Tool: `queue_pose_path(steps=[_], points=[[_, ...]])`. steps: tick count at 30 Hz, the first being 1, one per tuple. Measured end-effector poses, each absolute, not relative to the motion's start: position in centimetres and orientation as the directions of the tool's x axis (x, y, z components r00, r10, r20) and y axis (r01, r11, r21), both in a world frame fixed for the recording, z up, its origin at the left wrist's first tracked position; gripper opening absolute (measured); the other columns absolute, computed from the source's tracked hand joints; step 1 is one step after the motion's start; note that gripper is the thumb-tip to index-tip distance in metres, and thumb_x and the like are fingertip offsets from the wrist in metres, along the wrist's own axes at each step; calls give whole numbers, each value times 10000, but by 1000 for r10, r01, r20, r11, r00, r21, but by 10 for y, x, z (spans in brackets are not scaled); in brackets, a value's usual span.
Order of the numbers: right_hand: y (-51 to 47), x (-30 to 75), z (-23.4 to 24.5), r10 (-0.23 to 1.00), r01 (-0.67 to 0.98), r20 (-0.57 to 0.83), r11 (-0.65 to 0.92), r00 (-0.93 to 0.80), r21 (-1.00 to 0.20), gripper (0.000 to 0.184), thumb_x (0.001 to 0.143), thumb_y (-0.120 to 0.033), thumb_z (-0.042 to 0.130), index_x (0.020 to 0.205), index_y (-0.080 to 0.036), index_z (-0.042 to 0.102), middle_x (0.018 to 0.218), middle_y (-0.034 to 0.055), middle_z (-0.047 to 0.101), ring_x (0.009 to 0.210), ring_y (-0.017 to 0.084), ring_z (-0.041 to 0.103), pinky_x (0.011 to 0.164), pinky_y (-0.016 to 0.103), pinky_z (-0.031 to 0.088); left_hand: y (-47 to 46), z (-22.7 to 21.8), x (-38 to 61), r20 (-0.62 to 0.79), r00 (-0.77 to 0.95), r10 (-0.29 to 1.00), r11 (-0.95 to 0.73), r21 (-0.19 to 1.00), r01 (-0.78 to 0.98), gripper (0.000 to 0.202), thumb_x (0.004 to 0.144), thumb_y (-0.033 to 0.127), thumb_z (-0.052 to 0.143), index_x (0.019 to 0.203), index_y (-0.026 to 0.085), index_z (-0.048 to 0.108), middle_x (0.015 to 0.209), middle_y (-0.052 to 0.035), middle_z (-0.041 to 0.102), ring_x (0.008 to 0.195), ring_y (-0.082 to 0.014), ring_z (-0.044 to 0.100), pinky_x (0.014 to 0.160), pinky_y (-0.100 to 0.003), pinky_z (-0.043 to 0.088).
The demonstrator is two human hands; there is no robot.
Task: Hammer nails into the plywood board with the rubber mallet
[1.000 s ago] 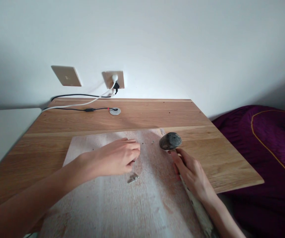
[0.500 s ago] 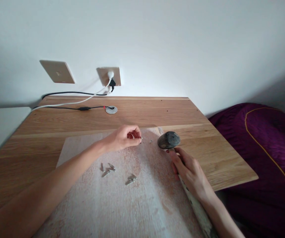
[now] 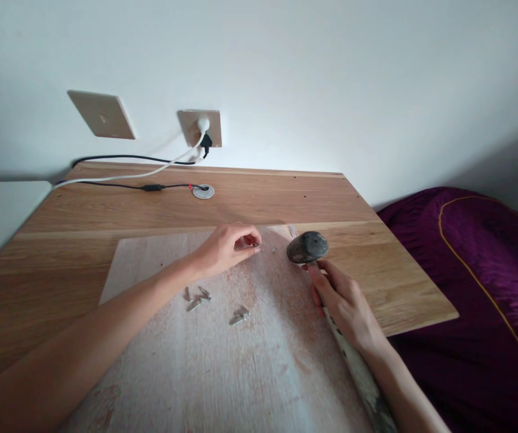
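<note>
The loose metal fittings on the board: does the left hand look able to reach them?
Probably yes: the loose metal fittings lie uncovered on the board, near the left hand, though it seems to pinch something small.

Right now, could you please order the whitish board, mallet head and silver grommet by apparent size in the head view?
Largest to smallest:
Whitish board, cut off by the picture's lower edge
Mallet head
Silver grommet
</note>
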State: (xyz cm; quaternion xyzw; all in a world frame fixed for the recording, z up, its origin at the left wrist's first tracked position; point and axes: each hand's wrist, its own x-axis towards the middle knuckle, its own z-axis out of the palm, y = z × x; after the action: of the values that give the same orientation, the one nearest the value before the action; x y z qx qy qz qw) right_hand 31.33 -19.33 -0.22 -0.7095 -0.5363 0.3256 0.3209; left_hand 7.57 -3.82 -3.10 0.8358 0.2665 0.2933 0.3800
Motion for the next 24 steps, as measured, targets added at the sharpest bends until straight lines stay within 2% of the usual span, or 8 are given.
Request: queue_pose_path(steps=[4, 9, 24], points=[[-193, 313, -2, 970, 552, -110, -216, 218, -805, 501, 1024, -688, 494, 973, -217, 657, 564, -50, 534, 467, 166, 561, 487, 276, 434, -37, -34, 76, 276, 695, 664, -569, 790, 229, 70, 952, 227, 685, 966, 184, 739, 886, -21, 763, 766, -138, 655, 777, -301, 528], [-193, 314, -4, 972, 560, -95, -204, 217, -803, 497, 1035, -671, 497, 957, -211, 668, 558, -45, 544, 478, 165, 562, 500, 275, 428, -38, -33, 77, 274, 681, 679, -551, 803, 227, 35, 934, 203, 698, 911, 181, 684, 853, -7, 738, 743, -130, 644, 753, -284, 520], [-194, 314, -4, 969, 554, -114, -219, 218, -803, 506, 1037, -675, 483, 990, -204, 664, 580, -46, 544, 479, 167, 571, 504, 281, 430, -40, -35, 76, 292, 696, 656, -625, 727, 284, 71, 941, 193, 687, 877, 191, 655, 851, -14, 706, 796, -156, 637, 773, -305, 502]])
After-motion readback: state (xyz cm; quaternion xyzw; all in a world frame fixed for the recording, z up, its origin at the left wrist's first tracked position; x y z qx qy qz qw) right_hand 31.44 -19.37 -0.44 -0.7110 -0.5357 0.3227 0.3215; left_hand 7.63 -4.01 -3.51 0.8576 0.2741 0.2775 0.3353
